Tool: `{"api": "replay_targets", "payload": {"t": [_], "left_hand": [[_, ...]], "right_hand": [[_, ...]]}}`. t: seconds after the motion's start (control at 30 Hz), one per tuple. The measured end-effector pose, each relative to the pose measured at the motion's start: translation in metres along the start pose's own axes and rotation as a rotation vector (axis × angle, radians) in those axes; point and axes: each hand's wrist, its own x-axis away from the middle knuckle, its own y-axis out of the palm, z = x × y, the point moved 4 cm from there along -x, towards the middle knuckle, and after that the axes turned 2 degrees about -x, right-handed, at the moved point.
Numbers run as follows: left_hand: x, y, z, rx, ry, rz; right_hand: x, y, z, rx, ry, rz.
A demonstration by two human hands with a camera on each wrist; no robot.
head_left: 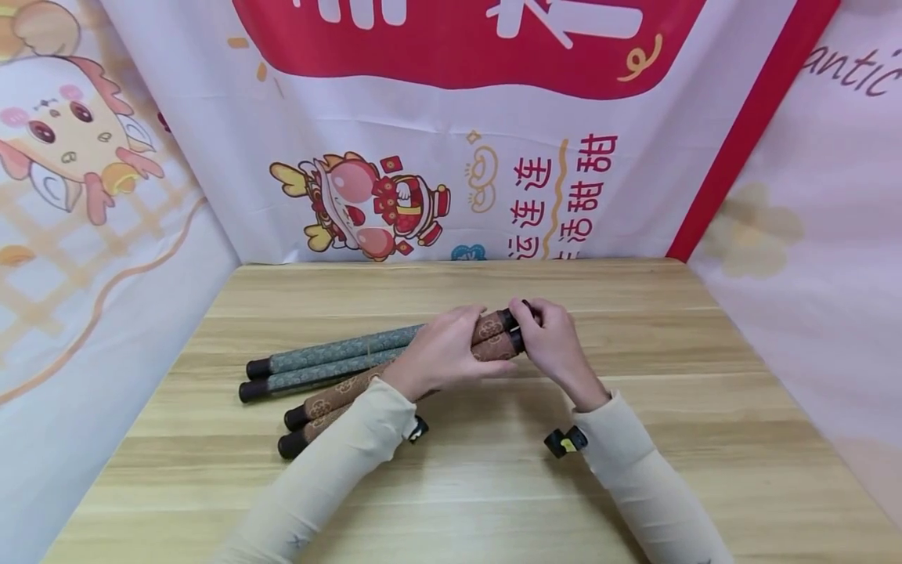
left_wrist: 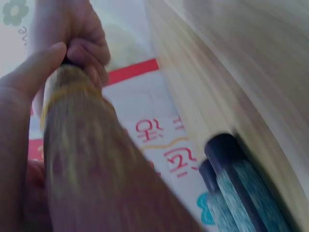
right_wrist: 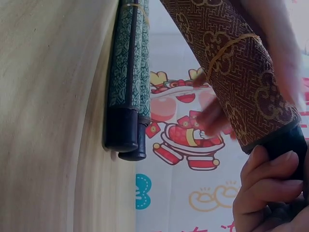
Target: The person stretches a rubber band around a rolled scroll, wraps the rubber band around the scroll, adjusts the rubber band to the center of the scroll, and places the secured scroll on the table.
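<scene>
A brown brocade scroll [right_wrist: 239, 63] with dark end caps lies at a slant, its right end lifted above the table. The head view shows it as two rolls side by side, and a thin rubber band [right_wrist: 227, 50] circles it near that end. My left hand [head_left: 447, 348] straddles the scroll just short of the band, thumb along the near side, fingers on the far side and blurred in the right wrist view. My right hand [head_left: 553, 333] grips the dark end cap [right_wrist: 280, 145], fingers curled round it. Behind lies a similar green scroll [head_left: 345, 352].
A rubber band also circles the green scroll. The wooden table [head_left: 493, 486] runs back to a printed cloth [head_left: 437, 102] with a cartoon figure and red lettering. Printed cloths also hang at the left and right. Wrist cameras [head_left: 566, 442] sit at both cuffs.
</scene>
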Motion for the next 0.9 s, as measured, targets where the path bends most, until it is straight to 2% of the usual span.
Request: {"api": "replay_targets", "payload": {"t": [0.1, 0.17, 0.43, 0.5, 0.6, 0.73, 0.8, 0.9], "left_hand": [[-0.004, 0.005, 0.006, -0.016, 0.010, 0.011], [-0.001, 0.007, 0.003, -0.025, 0.000, 0.009], [0.033, 0.000, -0.036, -0.019, -0.100, -0.093], [0.037, -0.003, -0.039, -0.030, -0.102, -0.096], [0.031, -0.007, -0.029, -0.030, -0.076, -0.065], [0.013, -0.008, -0.003, -0.040, -0.039, -0.011], [0.003, -0.004, 0.010, -0.066, -0.012, 0.013], [-0.006, 0.005, 0.019, -0.143, 0.009, 0.049]], "right_hand": [[0.001, 0.000, 0.000, -0.003, -0.003, 0.001], [0.000, -0.002, 0.001, 0.001, -0.002, 0.010], [-0.005, -0.010, 0.009, 0.034, 0.018, 0.043], [-0.006, -0.010, 0.009, 0.030, 0.022, 0.041], [-0.005, -0.007, 0.008, 0.024, 0.026, 0.036], [-0.003, -0.002, 0.005, 0.015, 0.031, 0.024], [-0.002, -0.001, 0.004, 0.018, 0.030, 0.027], [-0.002, 0.001, 0.002, 0.029, 0.024, 0.039]]}}
